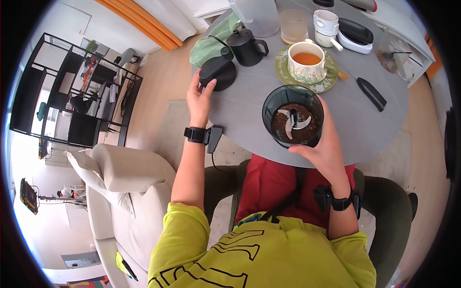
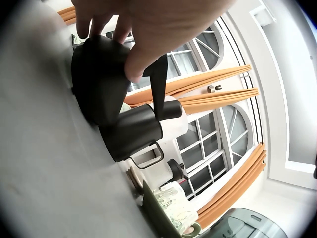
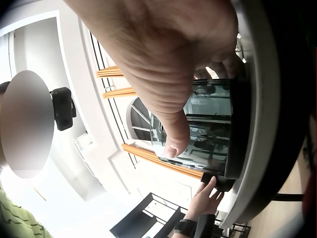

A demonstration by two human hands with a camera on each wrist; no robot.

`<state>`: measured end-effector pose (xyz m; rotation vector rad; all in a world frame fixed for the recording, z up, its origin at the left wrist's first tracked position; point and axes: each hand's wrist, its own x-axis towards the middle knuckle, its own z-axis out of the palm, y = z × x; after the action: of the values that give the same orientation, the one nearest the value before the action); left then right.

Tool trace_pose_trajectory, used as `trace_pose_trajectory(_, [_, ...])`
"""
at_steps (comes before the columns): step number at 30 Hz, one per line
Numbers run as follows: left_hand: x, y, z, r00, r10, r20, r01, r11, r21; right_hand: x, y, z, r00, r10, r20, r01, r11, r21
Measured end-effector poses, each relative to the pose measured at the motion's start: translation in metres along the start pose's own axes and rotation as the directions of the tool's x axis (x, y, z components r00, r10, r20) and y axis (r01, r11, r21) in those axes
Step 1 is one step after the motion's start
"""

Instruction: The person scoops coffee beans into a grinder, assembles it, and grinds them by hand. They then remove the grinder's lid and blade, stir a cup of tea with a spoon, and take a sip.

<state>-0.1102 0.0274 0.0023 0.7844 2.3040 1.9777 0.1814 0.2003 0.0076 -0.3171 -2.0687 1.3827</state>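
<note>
My right hand (image 1: 326, 144) holds a dark see-through chopper bowl (image 1: 269, 117) at the table's near edge, thumb at the near side, fingers round the right. Inside the bowl, curved metal blades (image 1: 301, 123) sit over dark brown grounds (image 1: 283, 111). The right wrist view shows the thumb against the bowl's clear wall (image 3: 208, 134). My left hand (image 1: 198, 98) grips a round black piece with a raised oblong top (image 1: 218, 72) at the table's left edge, thumb on one side and fingers on the other. In the left wrist view this black piece (image 2: 96, 82) stands near the tabletop.
Behind the black piece are a small black kettle (image 1: 247, 48) and a green cloth (image 1: 204, 50). A cup of amber drink (image 1: 307, 60) stands on a green saucer (image 1: 283, 72). A black-handled knife (image 1: 372, 93) lies at right; a scale (image 1: 355, 36) and white cups (image 1: 326, 26) stand farther back.
</note>
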Motion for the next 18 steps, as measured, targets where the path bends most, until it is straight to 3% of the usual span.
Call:
trace_pose_trajectory(4, [-0.002, 0.012, -0.001, 1.0, 0.001, 0.029, -0.002, 1.0, 0.021, 0.0, -0.003, -0.001, 1.0, 0.007, -0.006, -0.007, 1.0, -0.003])
trace_pose_trajectory(9, [-0.02, 0.069, 0.005, 0.996, 0.035, 0.084, -0.029, 0.997, -0.07, 0.0, 0.0, 0.0, 1.0, 0.024, -0.001, -0.024, 0.999, 0.021])
trace_pose_trajectory(13, [-0.044, 0.123, 0.013, 0.976, 0.077, 0.202, -0.042, 0.984, -0.171, 0.001, 0.0, 0.001, 1.0, 0.025, -0.007, -0.025, 0.996, 0.081])
trace_pose_trajectory(15, [-0.056, 0.14, 0.017, 0.917, 0.142, 0.372, -0.032, 0.958, -0.286, 0.001, -0.005, -0.001, 1.0, 0.022, -0.004, -0.022, 1.0, 0.002])
trace_pose_trajectory(18, [-0.069, 0.153, 0.029, 0.861, 0.162, 0.483, -0.016, 0.956, -0.293, 0.0, -0.005, -0.001, 0.999, 0.032, -0.01, -0.032, 0.999, -0.005])
